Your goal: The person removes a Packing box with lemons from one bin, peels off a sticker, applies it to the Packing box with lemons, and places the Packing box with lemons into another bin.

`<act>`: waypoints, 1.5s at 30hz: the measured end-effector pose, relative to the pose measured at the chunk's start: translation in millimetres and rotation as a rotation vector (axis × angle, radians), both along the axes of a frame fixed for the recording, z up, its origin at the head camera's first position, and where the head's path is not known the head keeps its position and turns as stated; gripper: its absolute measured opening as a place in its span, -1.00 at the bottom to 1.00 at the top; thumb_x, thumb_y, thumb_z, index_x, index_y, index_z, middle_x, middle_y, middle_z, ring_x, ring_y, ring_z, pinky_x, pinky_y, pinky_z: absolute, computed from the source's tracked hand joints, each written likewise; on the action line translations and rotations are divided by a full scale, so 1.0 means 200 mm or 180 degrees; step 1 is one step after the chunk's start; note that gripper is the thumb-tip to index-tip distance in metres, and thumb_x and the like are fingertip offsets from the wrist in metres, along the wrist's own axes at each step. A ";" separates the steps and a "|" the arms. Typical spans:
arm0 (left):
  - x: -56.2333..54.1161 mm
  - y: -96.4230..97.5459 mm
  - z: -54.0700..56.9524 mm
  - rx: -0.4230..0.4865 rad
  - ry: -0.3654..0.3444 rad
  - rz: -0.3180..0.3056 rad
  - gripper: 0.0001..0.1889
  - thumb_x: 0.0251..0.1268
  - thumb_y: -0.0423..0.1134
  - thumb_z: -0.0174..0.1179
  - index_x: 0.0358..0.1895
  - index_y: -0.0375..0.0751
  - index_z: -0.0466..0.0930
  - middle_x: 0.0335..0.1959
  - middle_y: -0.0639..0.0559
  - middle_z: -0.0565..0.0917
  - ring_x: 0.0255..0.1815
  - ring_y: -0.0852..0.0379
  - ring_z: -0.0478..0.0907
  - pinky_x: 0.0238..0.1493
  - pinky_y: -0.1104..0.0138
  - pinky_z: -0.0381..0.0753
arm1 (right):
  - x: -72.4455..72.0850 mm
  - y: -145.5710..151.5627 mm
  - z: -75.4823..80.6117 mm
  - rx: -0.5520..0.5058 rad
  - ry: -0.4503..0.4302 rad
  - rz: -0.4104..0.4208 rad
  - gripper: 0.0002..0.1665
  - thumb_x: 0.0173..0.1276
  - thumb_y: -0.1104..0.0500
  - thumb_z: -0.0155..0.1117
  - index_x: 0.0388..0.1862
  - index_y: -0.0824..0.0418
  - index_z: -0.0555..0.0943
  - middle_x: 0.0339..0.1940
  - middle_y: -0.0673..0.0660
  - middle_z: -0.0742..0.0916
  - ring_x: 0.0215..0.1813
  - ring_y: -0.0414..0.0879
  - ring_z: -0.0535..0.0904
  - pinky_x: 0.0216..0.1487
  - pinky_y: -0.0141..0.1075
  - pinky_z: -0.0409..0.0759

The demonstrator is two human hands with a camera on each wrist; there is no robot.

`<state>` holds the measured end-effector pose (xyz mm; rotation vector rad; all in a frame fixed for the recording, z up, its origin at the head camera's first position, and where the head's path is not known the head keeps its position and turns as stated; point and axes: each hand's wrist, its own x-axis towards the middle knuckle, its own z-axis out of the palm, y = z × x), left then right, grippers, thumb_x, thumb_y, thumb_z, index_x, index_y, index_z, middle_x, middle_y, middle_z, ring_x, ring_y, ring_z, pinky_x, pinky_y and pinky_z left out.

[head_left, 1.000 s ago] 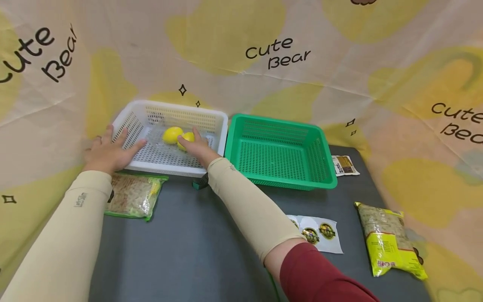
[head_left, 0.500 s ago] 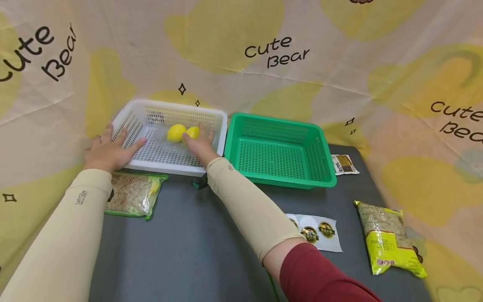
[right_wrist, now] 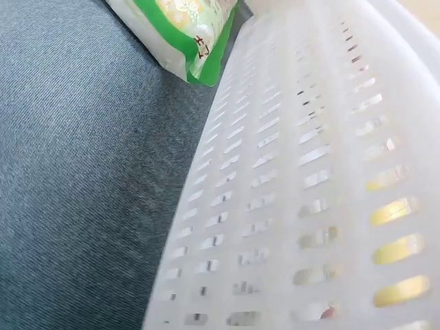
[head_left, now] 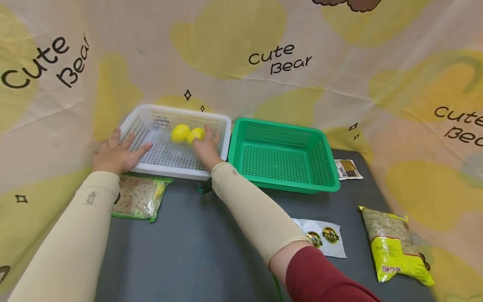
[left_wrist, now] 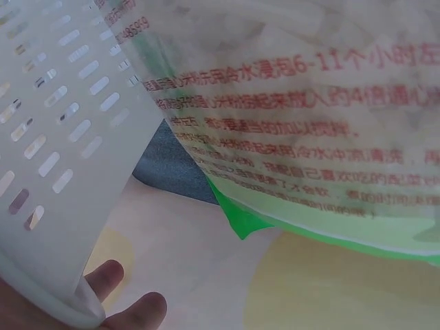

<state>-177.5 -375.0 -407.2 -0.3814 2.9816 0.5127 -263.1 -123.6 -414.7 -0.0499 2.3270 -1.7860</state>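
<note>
Two yellow lemons (head_left: 180,133) lie side by side in the white slotted basket (head_left: 170,171), with clear plastic around them. My right hand (head_left: 206,147) reaches over the basket's near side and grips the right-hand lemon (head_left: 195,135) between thumb and fingers. Across the basket's left end rests my left hand (head_left: 120,157), fingers spread and thumb pointing inward. In the left wrist view, two fingertips (left_wrist: 141,313) show past the rim. Yellow shows through the basket slots (right_wrist: 399,251) in the right wrist view; the right hand is hardly visible there.
A green basket (head_left: 275,184) stands right beside the white one. Before the white basket lies a green-edged food bag (head_left: 139,197). Farther right are a sticker sheet (head_left: 333,243), a yellow bag (head_left: 396,245) and a small packet (head_left: 349,169) on the dark table (head_left: 181,251).
The lemons and plastic have shifted slightly right in the white basket, along with my right hand. My left hand has stayed on the basket's left end. The head view has moved a little.
</note>
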 end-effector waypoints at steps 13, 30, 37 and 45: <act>-0.10 0.05 -0.01 -0.0001 0.0008 -0.0082 0.15 0.32 0.71 -0.45 0.76 -0.04 -0.23 0.69 -0.28 -0.59 0.53 -0.81 -0.30 0.25 -0.67 -0.14 | 0.12 0.23 0.31 0.0010 0.0280 0.0108 -0.17 0.64 0.06 0.12 0.77 -0.23 0.07 0.76 0.10 -0.06 0.25 0.10 0.54 -0.17 -0.20 0.47; -0.02 0.04 -0.03 0.0007 -0.0074 -0.0015 0.14 0.37 0.67 -0.43 0.74 -0.11 -0.27 0.68 -0.36 -0.56 0.50 -0.85 -0.28 0.27 -0.66 -0.14 | 0.65 0.93 0.20 -0.0055 0.0280 0.0425 -0.13 0.61 0.17 0.15 0.78 -0.05 0.06 0.75 0.12 -0.08 0.69 0.26 0.01 0.47 0.27 0.31; -0.01 0.03 -0.01 0.0030 -0.0045 -0.0010 0.14 0.38 0.67 -0.42 0.74 -0.12 -0.26 0.67 -0.37 -0.56 0.49 -0.84 -0.26 0.27 -0.66 -0.14 | 0.94 1.11 0.09 -0.0047 0.0317 0.0591 -0.15 0.61 0.20 0.16 0.77 0.04 0.09 0.75 0.18 -0.05 0.73 0.27 -0.25 0.50 0.47 0.04; -0.02 0.00 -0.03 0.0025 -0.0034 -0.0017 0.13 0.37 0.67 -0.46 0.74 -0.07 -0.33 0.66 -0.33 -0.61 0.50 -0.85 -0.30 0.27 -0.66 -0.19 | 1.02 1.12 -0.05 -0.0091 0.0186 0.0398 -0.15 0.51 0.30 0.21 0.72 0.08 0.22 0.74 0.25 0.03 0.73 0.32 -0.23 0.52 0.50 -0.20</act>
